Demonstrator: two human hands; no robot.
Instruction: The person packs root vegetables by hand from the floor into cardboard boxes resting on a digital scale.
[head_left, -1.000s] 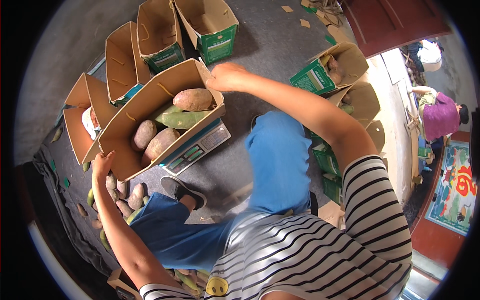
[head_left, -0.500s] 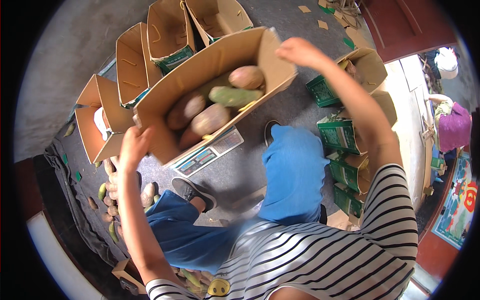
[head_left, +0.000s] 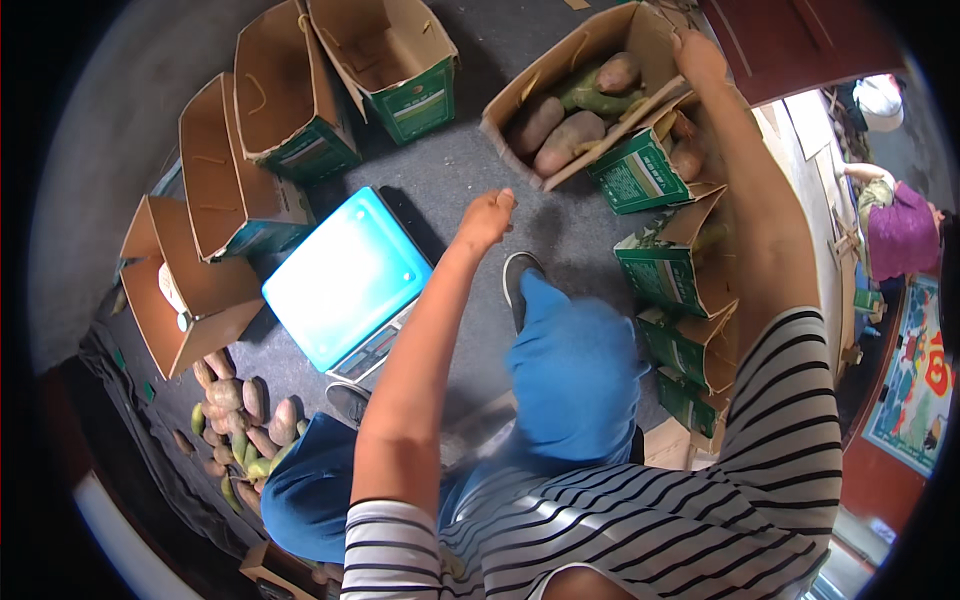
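Note:
At the far right my right hand (head_left: 702, 62) grips the right end of an open cardboard box (head_left: 548, 78). Inside lie several large, elongated vegetables, some pinkish-brown (head_left: 570, 142) and one green (head_left: 598, 100), perhaps squashes. The box sits beside the green-and-brown cartons, its near edge against the closest one. My left hand (head_left: 488, 218) is away from the box, fingers curled closed with nothing visible in them, above the grey floor. To its left stands a weighing scale (head_left: 345, 275) with a bright blue top and nothing on it; its keypad side faces me.
Open cartons (head_left: 290, 95) curve along the left and back; one holds something white (head_left: 170, 288). More cartons (head_left: 660, 265) line the right, some with vegetables. A vegetable pile (head_left: 240, 420) lies at lower left, near my leg. Another person in purple (head_left: 905, 230) is at far right.
The box has moved from above the scale to the far right, exposing the blue top. My left hand has let go of it and swung rightward; my right hand still holds it.

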